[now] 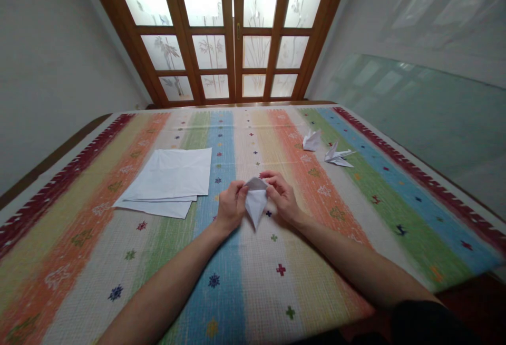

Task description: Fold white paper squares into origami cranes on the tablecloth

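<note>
Between my hands is a folded piece of white paper (pixel 256 205), kite-shaped, with its sharp point toward me and a raised flap at its far end. My left hand (pixel 232 203) pinches its left edge between thumb and fingers. On the opposite side, my right hand (pixel 282 195) grips the right edge, thumb on top. Part of each edge is hidden by the fingers. To the left of my left hand lies a loose stack of white paper sheets (pixel 169 174), several corners fanned out toward me.
Two folded paper cranes stand at the right: one farther back (pixel 311 139) and one nearer crane (pixel 338 155). A striped, patterned tablecloth (pixel 158 260) covers the table. Beyond the far edge are wood-framed glass doors (pixel 233 34), with walls on both sides.
</note>
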